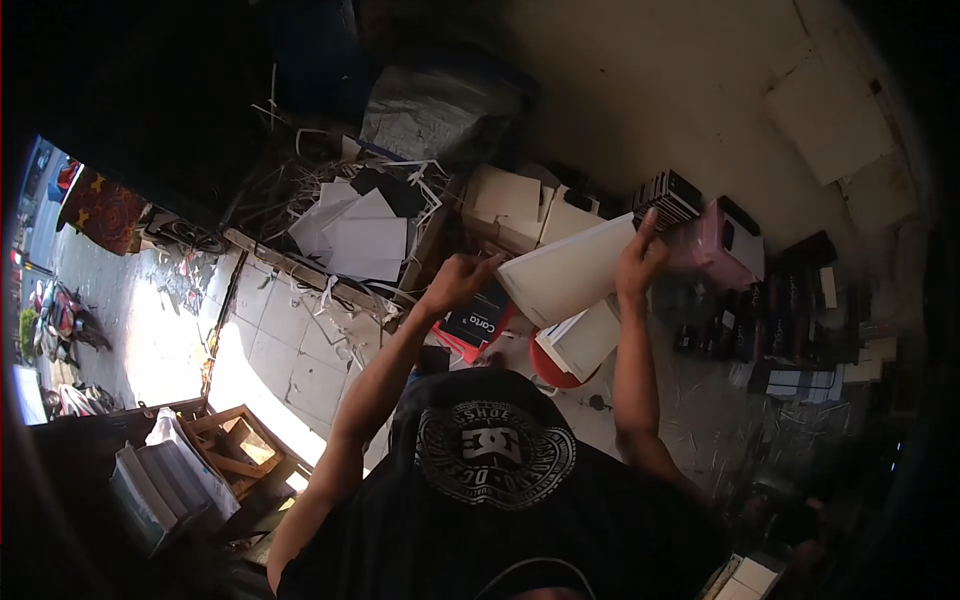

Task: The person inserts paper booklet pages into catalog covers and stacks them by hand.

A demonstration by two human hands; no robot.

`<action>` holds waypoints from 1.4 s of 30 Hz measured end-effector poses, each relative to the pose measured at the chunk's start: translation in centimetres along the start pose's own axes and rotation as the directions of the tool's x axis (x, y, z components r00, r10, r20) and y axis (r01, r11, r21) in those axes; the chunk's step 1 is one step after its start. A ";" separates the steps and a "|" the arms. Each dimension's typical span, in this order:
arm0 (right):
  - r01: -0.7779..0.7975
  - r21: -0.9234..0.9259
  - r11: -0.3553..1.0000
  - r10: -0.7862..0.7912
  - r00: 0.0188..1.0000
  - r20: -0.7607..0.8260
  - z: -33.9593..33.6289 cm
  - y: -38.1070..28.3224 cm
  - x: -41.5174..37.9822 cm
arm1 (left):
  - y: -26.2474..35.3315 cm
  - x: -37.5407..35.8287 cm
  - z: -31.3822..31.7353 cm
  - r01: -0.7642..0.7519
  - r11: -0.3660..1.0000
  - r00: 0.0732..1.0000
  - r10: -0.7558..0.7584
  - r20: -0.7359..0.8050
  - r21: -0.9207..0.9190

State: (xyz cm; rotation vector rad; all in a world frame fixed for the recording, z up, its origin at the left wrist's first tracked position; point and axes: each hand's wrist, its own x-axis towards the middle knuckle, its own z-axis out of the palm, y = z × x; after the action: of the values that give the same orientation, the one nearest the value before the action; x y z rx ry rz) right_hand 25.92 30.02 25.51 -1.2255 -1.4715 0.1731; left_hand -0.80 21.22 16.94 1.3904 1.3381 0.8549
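Observation:
A thick white stack of paper (570, 270) is raised at a slant in front of my chest. My right hand (640, 262) grips its right end, thumb up along the edge. At the stack's left corner, my left hand (465, 283) is closed, its fingertips at the paper's edge. Below the raised stack, another stack of paper (580, 342) rests on a round red stool (545, 370). Beside it, under my left hand, lies a black packet marked "Carta" (478, 318) on something red.
A crate of paper scraps (360, 232) stands ahead on the left. Cartons (505, 205), a black-striped bundle (672, 198) and a pink box (730, 245) line the wall. Dark packets (785, 310) are piled at right. A wooden frame (240, 445) stands at lower left, near the bright doorway.

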 end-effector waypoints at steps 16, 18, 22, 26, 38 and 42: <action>-0.183 -0.722 0.667 0.515 0.814 0.269 -14.4 26.0 -7.4 | -27.7 -23.9 -7.3 0.850 0.527 0.490 -0.799 -0.349 -0.014; -0.260 -0.691 0.675 0.586 0.757 0.289 -14.8 28.4 -8.0 | -22.7 -24.6 -1.6 0.844 0.508 0.511 -0.859 -0.029 -0.175; -0.574 -0.319 0.754 0.648 0.727 0.225 -13.3 29.7 -7.7 | -22.6 -21.3 4.5 0.524 0.758 0.836 -0.545 -0.063 0.389; -0.753 0.100 0.651 0.732 0.657 0.183 -10.6 18.7 -3.4 | -4.4 -7.9 7.6 0.076 0.993 0.983 -0.059 -0.175 0.095; -0.596 0.089 0.798 0.539 0.771 0.339 -10.7 14.7 -3.4 | 4.5 -1.1 14.2 -0.329 0.928 0.944 0.319 0.083 0.173; -0.253 -0.321 0.913 0.384 0.798 0.464 -11.5 15.5 -5.1 | 2.8 0.5 10.5 -0.082 0.993 0.940 0.048 -0.338 -0.086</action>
State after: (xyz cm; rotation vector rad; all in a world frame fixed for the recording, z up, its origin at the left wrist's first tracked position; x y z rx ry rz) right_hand 42.91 27.36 15.36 -1.7253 -1.7697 0.6126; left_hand 10.06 20.10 16.78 1.2539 1.4876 1.2294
